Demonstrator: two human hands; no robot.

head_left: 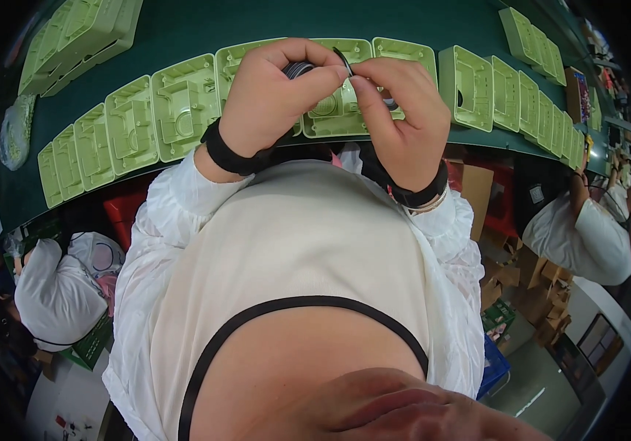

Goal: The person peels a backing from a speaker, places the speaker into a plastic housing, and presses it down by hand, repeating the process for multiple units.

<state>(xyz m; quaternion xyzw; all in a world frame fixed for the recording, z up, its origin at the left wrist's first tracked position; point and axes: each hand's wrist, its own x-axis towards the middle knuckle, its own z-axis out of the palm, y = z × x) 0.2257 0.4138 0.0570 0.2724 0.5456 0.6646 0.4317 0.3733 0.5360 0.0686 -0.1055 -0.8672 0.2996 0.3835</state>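
My left hand (282,88) and my right hand (407,110) meet at the fingertips above a light-green plastic housing (337,126). Both pinch a thin black strip (343,59) with a pale edge; whether it is wire or tape I cannot tell. A dark rounded piece with grey stripes (298,70) shows inside the curl of my left hand, mostly hidden by the fingers. Under the right fingers a small greyish piece (390,104) shows in part. The housing below has a round grille moulded into its floor.
Similar green housings stand in a curved row along the dark green table (205,26), at left (132,121) and right (471,88). More are stacked at the far left (84,37). A clear plastic bag (16,132) lies by that stack. Co-workers in white sit at the left (62,294) and right (583,239).
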